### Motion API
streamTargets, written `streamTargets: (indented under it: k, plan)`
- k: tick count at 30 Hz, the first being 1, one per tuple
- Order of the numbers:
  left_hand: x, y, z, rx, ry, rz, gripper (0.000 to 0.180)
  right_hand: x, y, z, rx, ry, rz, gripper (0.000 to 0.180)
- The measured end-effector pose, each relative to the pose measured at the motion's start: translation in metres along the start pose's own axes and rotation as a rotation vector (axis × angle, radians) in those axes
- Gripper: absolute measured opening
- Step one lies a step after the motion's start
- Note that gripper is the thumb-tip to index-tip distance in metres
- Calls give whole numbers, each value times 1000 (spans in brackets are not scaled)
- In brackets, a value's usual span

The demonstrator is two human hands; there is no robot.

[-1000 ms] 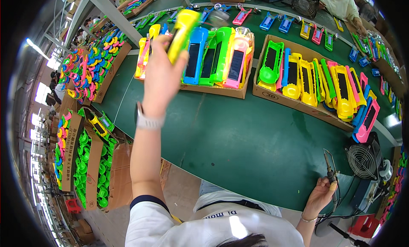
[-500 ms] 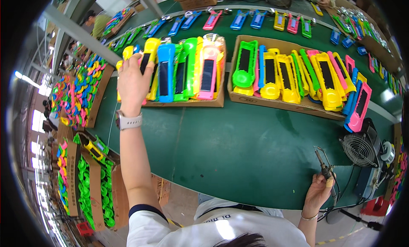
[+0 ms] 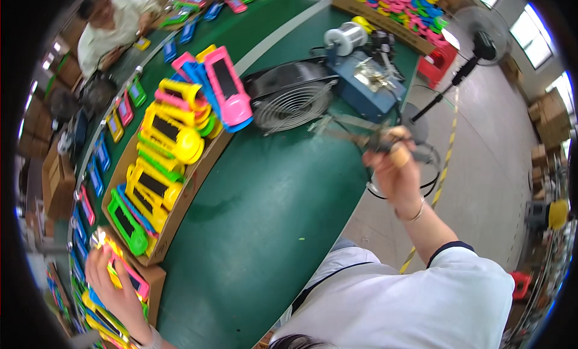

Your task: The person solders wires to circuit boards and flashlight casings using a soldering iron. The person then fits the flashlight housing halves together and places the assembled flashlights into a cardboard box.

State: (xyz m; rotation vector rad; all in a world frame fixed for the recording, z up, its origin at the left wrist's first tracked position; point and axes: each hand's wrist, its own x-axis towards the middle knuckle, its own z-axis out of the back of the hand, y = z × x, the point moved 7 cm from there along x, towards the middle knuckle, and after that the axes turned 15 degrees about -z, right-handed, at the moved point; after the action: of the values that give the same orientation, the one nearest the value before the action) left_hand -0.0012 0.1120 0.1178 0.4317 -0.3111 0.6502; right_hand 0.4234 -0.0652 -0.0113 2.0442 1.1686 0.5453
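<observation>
Left of centre, well beyond the left hand (image 3: 117,289), a row of small coloured parts (image 3: 102,154) runs toward a co-worker in a pale top (image 3: 99,42); the left hand itself lies over the near carton (image 3: 156,295), its fingers bent and somewhat apart at a pink casing (image 3: 143,284) with a dark panel — touching it or just above it, and whether they have hold of it cannot be told. Just past that hand, to its right, a long carton (image 3: 195,180) is packed with more casings, a green casing (image 3: 129,228) nearest the fingers and a tilted pink casing (image 3: 239,108) at the far end, beside a fan (image 3: 295,105). To the right the right hand (image 3: 394,171) is closed around a soldering iron (image 3: 379,143), blurred, with a blue-grey soldering station (image 3: 367,87) just beyond it. Judging from how things lie, much seems left: both cartons hold plenty of casings, and none is at the iron's tip yet. Dark panels already sit in many of them — but joints and wires are too small to see, so how many are finished cannot be told
</observation>
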Motion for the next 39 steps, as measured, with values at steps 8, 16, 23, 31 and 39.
streamTargets:
  k: [8,16,23,31,39]
  plan:
    - [-61,-48,25,12,-88,-22,16,37,143,118,-471,-556,384,18]
    - [-135,-56,55,-45,-90,245,17,119,166,154,-1045,-636,376,23]
    - [-149,-66,79,47,-158,233,15,166,150,156,-1356,-590,345,24]
    - [-182,-84,75,-2,-135,303,17,204,130,181,-909,-551,71,20]
    - [-281,-56,66,-193,-342,850,18,149,112,182,-558,-440,-58,41]
